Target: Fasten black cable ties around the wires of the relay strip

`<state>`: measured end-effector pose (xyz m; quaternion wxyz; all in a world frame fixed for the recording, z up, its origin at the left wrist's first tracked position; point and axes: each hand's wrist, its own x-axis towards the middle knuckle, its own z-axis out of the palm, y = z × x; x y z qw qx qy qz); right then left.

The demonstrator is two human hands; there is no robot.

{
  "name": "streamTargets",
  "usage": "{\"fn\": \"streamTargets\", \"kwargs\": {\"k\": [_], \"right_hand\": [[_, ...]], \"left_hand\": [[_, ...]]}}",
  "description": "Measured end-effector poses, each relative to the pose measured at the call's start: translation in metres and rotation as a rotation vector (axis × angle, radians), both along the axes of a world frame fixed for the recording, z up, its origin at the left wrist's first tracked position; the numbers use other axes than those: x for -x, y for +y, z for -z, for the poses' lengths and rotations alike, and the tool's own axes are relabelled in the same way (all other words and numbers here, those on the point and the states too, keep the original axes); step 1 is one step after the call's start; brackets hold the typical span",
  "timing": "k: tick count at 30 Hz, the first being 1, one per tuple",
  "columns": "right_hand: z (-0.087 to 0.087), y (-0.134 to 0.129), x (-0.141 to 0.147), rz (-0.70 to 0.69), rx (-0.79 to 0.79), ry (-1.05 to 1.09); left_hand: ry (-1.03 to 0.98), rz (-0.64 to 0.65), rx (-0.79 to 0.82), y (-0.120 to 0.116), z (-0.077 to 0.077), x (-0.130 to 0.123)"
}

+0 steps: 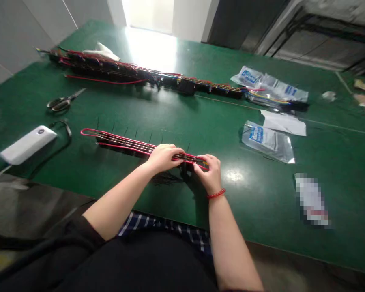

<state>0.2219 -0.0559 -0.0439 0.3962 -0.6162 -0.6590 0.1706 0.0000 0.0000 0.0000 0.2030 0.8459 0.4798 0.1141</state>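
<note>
A long narrow wiring harness (124, 142) lies slantwise on the green table, with red wires along both sides and a red loop at its left end. Thin black cable ties stick up from it at intervals. My left hand (166, 157) is closed over the harness right of its middle, fingers wrapped across the wires. At the right end my right hand (209, 170), with a red bead bracelet (216, 194) at the wrist, pinches the red wire between thumb and fingers. A bunch of thin black strands (167, 178) lies under my left hand.
Longer black bundles with red wires (134, 72) stretch across the far side. Scissors (63, 102) and a white device (28, 144) with a cord lie left. Clear plastic bags (269, 142), white paper (284, 122) and a blurred-out item (312, 198) are at right.
</note>
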Motion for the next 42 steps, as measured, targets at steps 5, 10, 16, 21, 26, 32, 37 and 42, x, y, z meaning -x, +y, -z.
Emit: {"fn": "streamTargets", "kwargs": {"k": [5,10,16,21,26,32,37,42], "right_hand": [[0.0016,0.0008,0.0003,-0.001,-0.031,-0.032],[0.0009,0.0010,-0.0001,-0.010,-0.055,-0.047],[-0.0010,0.0008,0.0004,-0.015,-0.051,-0.058],[-0.0016,0.0021,0.0009,-0.020,-0.056,-0.060],[-0.0016,0.0024,0.0002,-0.024,-0.053,-0.059],[-0.0019,0.0019,0.0004,-0.030,-0.061,-0.065],[-0.0005,0.0020,0.0004,-0.026,-0.065,-0.078],[0.0004,-0.0005,0.0009,0.018,-0.112,-0.147]], "left_hand": [[-0.005,-0.007,-0.010,-0.0020,0.0009,0.0004],[0.008,-0.003,-0.008,-0.0013,0.0015,0.0006],[0.001,0.000,-0.036,-0.0024,0.0051,0.0014],[0.050,0.012,-0.099,-0.0072,0.0074,0.0008],[0.097,0.030,-0.087,-0.0071,0.0051,0.0000],[0.021,0.012,-0.026,-0.0033,0.0049,0.0014],[0.021,0.004,-0.046,-0.0050,0.0062,0.0012],[0.028,0.004,-0.081,-0.0064,0.0082,0.0005]]}}
